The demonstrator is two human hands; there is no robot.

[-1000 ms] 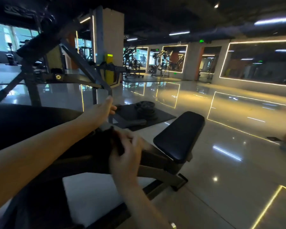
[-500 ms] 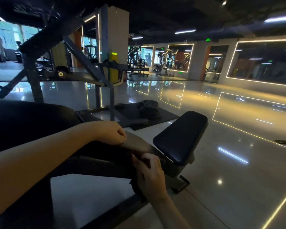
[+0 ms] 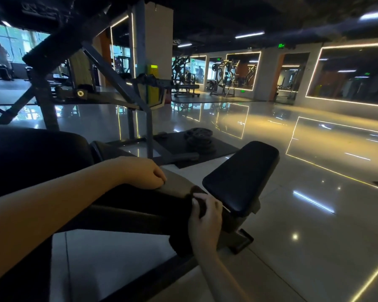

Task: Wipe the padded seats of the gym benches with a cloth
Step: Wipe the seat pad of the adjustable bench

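Gripping the cloth point(image 3: 198, 189), right hand point(image 3: 205, 223) fingers point(image 3: 208, 199) curl round it.

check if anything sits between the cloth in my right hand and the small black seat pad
Nothing visible does. The right hand grips the cloth close beside the near edge of the seat pad. The left hand rests on the frame further left, out of the path.

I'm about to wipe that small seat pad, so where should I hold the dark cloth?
Take the cloth by its bunched upper part, from above, as the right hand pinches it now beside the seat pad. The rest seems to hang loose below the hand, so a top grip likely leaves a free flap to press flat on the padding.
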